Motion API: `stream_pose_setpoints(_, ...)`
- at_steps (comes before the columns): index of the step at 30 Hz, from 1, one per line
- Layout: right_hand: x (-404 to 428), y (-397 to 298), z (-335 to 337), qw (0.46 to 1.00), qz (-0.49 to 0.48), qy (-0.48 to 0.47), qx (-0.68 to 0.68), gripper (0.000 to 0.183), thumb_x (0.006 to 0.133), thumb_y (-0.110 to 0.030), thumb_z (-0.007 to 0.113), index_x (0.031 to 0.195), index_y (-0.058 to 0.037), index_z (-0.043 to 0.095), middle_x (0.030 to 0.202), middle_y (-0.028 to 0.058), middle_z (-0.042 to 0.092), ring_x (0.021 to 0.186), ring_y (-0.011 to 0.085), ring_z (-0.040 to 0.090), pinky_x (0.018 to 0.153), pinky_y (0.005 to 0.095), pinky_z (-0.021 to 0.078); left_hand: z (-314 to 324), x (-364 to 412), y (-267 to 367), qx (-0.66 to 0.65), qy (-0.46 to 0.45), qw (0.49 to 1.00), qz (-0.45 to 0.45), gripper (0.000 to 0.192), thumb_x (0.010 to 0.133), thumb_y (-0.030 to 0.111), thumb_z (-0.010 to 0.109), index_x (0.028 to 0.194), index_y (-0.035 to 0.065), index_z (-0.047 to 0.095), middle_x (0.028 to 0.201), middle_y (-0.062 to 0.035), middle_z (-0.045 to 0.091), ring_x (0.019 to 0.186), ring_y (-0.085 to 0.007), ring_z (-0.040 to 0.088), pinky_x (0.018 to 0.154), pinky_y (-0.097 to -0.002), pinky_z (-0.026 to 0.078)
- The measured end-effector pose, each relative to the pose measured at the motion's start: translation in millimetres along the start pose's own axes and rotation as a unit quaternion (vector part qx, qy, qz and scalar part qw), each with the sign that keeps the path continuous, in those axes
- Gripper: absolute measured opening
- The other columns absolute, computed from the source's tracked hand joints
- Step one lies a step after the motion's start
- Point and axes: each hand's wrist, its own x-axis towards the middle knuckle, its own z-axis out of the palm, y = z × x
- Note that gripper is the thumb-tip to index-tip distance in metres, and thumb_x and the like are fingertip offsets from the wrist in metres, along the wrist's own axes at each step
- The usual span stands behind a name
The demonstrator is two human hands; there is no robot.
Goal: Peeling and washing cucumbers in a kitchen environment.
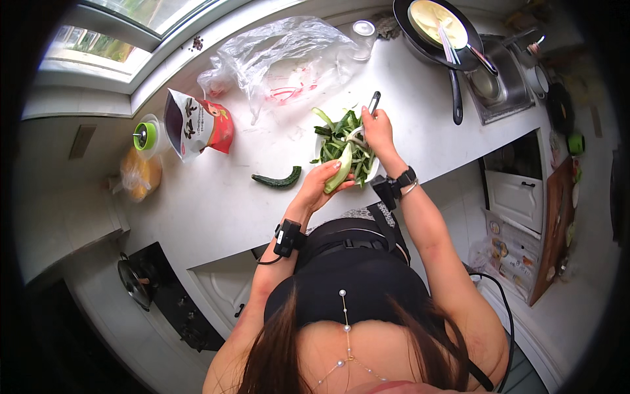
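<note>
Held in my left hand (320,184) is a pale green peeled cucumber (339,170), tilted over a white bowl (375,172). Dark and light green cucumber peels (339,140) fill the bowl, some hanging over its rim. My right hand (378,130) grips a tool with a dark and metal handle (375,101), seemingly a peeler; its working end is hard to make out near the cucumber's upper end. On the white countertop (256,212), left of my left hand, lies a curved dark green unpeeled cucumber (278,180).
Crumpled clear plastic bags (295,54) lie behind the bowl, beside a clear jar (363,39). An opened pouch (199,125) and a green-topped container (145,136) stand left. Black pans (411,39) sit back right, holding a bowl of batter-like food (433,22), near the sink (512,98).
</note>
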Motion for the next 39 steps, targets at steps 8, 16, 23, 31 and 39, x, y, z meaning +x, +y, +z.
stream_pose_setpoints(8,-5.3,0.4,7.4,0.998,-0.004,-0.058,-0.008,0.038,0.082,-0.035,0.055,0.074,0.0019,0.053,0.063,0.0126,0.058,0.06,0.0235,0.057,0.059,0.0343,0.0446,-0.3,0.2,3.8,0.05,-0.031,0.998,-0.004,0.03,0.088,0.012,0.048,0.113,-0.0056,0.046,0.098,-0.0134,0.056,0.09,-0.0191,0.057,0.078,-0.028,0.052)
stream_pose_setpoints(16,-3.6,-9.9,1.6,0.999,-0.03,-0.035,-0.005,0.038,0.082,-0.036,0.055,0.076,0.0019,0.051,0.064,0.0132,0.057,0.061,0.0231,0.057,0.058,0.0349,0.0447,-10.2,8.7,-4.7,0.114,0.031,0.99,0.072,0.034,0.084,0.004,0.052,0.116,-0.0046,0.044,0.1,-0.0123,0.055,0.091,-0.019,0.057,0.077,-0.028,0.052)
stream_pose_setpoints(23,-21.3,-1.9,19.8,0.994,-0.096,0.012,-0.058,0.033,0.082,-0.031,0.055,0.081,0.0017,0.05,0.069,0.0174,0.058,0.064,0.0309,0.058,0.06,0.0383,0.0446,-3.6,12.7,-10.2,0.206,0.113,0.961,0.143,0.032,0.08,-0.001,0.057,0.11,-0.0036,0.045,0.097,-0.0097,0.054,0.081,-0.0157,0.058,0.074,-0.0268,0.052)
stream_pose_setpoints(31,-1.1,1.2,3.8,1.0,-0.012,0.01,-0.012,0.037,0.082,-0.035,0.055,0.077,0.0017,0.049,0.063,0.0139,0.057,0.06,0.0254,0.057,0.058,0.0358,0.0448,-7.0,8.0,-6.6,0.208,0.123,0.967,0.078,0.028,0.083,0.004,0.055,0.108,-0.0059,0.047,0.099,-0.0101,0.055,0.085,-0.016,0.057,0.076,-0.0272,0.051)
stream_pose_setpoints(39,14.5,25.9,13.9,0.998,0.001,0.058,-0.033,0.039,0.082,-0.035,0.055,0.076,0.0033,0.049,0.066,0.0171,0.057,0.064,0.0313,0.057,0.061,0.0391,0.0443,0.0,-0.1,4.8,0.132,0.07,0.989,0.006,0.025,0.086,0.007,0.051,0.107,-0.0057,0.048,0.094,-0.0109,0.058,0.079,-0.0151,0.058,0.075,-0.0248,0.052)
